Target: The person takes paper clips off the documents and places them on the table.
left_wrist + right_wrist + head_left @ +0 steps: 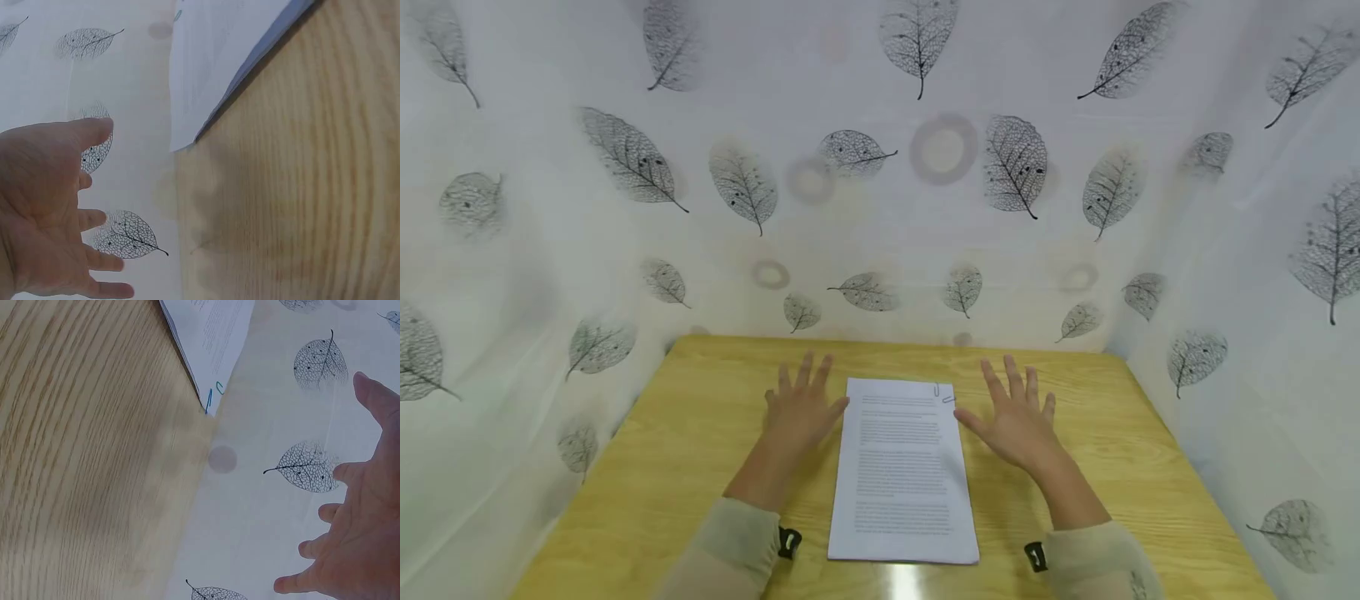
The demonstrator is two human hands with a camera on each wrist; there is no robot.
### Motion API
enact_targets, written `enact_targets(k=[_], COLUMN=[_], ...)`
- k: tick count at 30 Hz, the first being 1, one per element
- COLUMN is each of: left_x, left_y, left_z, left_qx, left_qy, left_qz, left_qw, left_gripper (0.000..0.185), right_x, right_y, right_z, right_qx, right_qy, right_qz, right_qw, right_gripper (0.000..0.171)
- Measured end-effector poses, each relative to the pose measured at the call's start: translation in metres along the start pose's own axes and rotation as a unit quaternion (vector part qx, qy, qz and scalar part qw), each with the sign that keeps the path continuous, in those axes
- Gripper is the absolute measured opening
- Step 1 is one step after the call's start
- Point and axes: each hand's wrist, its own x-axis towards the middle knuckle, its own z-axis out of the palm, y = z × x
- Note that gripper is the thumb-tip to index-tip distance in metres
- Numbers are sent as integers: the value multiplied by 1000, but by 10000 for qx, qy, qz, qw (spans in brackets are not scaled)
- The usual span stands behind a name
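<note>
A stack of printed paper [902,471], rectangular and crisp-edged, lies at the lower centre of the frame on a pale wooden desk [685,467] with wavy grain. A paper clip [937,391] grips its upper right corner. The left hand [801,412] hovers just left of the sheets, fingers straight and spread, holding nothing; the right hand [1017,419] mirrors it on the right, equally splayed and empty. Soft beige sleeves [737,546] cover both forearms. White fabric [880,208] printed with skeletal grey leaves drapes behind and beside the desk.
</note>
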Motion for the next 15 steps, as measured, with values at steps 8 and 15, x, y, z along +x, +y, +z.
enact_targets(k=[8, 15], left_x=[25, 52], left_y=[-1, 3], left_z=[12, 30], left_qx=[-938, -1200], left_qy=[-643, -1151], left_qz=[-393, -559], left_qw=[9927, 9845], left_gripper=[85, 83], right_x=[1, -5], right_y=[17, 18], right_z=[9, 32], right_qx=[212, 304], right_qy=[58, -101], right_qz=[117, 176], right_qw=[9997, 9993], right_gripper=[108, 93])
